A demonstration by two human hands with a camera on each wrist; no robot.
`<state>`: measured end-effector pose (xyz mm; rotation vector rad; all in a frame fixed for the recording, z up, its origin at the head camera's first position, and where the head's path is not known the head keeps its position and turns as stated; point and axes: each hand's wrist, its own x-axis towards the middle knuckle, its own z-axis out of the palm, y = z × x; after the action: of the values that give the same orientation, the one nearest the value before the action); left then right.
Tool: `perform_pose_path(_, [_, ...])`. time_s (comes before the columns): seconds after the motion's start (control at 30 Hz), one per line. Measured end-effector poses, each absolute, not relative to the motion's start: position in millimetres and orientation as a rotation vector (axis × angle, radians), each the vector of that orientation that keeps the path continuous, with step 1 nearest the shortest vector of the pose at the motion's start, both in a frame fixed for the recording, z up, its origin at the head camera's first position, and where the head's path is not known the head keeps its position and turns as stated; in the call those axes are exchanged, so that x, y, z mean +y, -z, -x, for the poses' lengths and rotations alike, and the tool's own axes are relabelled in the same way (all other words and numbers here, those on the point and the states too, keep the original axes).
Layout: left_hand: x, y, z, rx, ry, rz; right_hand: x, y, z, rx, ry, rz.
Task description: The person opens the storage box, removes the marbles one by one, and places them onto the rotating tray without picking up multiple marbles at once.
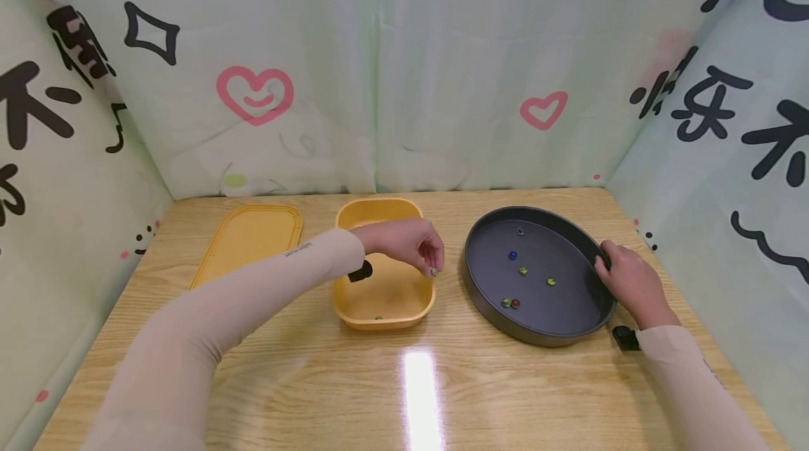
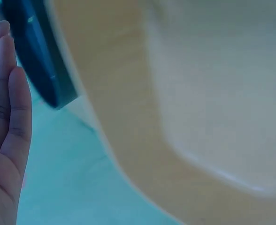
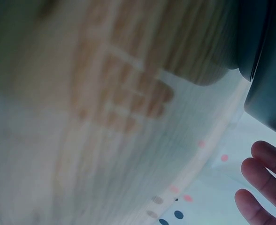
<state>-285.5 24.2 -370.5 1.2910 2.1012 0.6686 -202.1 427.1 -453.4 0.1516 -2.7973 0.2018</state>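
Observation:
My left hand is over the right side of a yellow plastic bin and pinches a small glass marble between its fingertips. A bit of another marble shows on the bin's floor near the front. To the right stands a round dark pan with several marbles scattered in it, among them a blue marble and a reddish marble. My right hand grips the pan's right rim, thumb over the edge on the inside. In the right wrist view its fingers show beside the dark wall.
A flat yellow lid lies on the wooden table left of the bin, partly behind my left sleeve. Printed curtains enclose the back and both sides. Black wrist cameras sit at both cuffs.

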Motion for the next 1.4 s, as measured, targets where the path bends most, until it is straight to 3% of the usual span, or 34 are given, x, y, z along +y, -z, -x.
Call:
perform_pose_path(0.43, [84.9, 347.7, 285.7, 2.104, -0.937, -1.354, 430.3, 454.3, 198.1, -2.813, -0.189, -0.132])
perform_pose_path(1.1, [196.1, 393.7, 282.7, 2.227, -1.296, -1.077, 430.8, 457.4, 199.3, -2.81, -0.178, -0.129])
perform_pose_path(1.4, [228.3, 419.9, 283.6, 2.445, -1.14, -1.015, 431.6, 456.7, 202.7, -2.804, -0.197, -0.123])
